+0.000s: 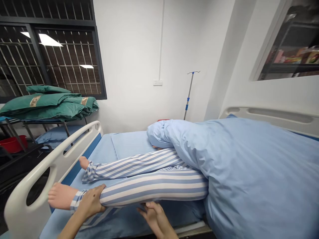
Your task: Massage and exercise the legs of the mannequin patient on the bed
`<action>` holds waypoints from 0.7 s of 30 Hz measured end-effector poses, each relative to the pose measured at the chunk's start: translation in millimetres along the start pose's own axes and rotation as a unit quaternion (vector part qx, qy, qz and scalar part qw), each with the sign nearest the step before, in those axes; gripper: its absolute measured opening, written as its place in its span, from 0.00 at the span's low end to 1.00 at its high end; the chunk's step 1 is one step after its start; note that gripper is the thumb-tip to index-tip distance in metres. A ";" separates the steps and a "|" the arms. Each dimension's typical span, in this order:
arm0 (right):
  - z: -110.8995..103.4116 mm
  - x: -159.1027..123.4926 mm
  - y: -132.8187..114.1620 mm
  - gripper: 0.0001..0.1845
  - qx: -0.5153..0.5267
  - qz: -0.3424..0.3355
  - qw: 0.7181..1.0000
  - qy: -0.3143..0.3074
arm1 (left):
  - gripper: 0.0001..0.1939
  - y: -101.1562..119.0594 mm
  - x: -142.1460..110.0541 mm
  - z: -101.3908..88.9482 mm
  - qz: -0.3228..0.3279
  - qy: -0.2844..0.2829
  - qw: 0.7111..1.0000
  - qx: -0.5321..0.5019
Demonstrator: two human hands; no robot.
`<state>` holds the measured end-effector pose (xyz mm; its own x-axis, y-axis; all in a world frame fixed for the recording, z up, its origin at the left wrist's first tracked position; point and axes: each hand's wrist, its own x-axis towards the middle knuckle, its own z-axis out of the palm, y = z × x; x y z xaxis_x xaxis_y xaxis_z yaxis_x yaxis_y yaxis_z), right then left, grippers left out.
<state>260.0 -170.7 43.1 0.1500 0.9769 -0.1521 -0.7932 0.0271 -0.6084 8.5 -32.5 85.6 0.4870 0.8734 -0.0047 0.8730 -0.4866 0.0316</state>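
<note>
Two legs in blue-and-white striped pajama trousers lie stretched on the bed; the smooth bare feet look like a manikin's. My left hand [92,201] is wrapped round the near leg [154,186] just above the ankle, closed on the cloth. The near foot [62,196] sticks out beyond it. Below the knee area, my right hand [156,215] is at the underside of the same leg, fingers apart, fingertips close to or touching the trousers. The far leg [134,165] rests on the sheet behind. A light blue quilt [244,166] covers everything above the thighs.
A white footboard [32,186] rises at the left, and a headboard [279,116] stands at the right. Behind the bed is an IV pole [187,103]. Folded green quilts [54,104] lie on a rack by the barred window, with a red bucket [15,144] below.
</note>
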 end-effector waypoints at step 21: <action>21.6 -15.3 -71.0 0.15 -0.071 -0.044 0.995 -0.058 | 0.29 50.1 20.6 -17.2 0.017 0.057 0.994 -0.095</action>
<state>301.3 -183.1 105.4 0.1389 0.9903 -0.0082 -0.6879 0.0905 -0.7202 61.8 -38.5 104.3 0.5007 0.8581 0.1134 0.8303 -0.5132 0.2172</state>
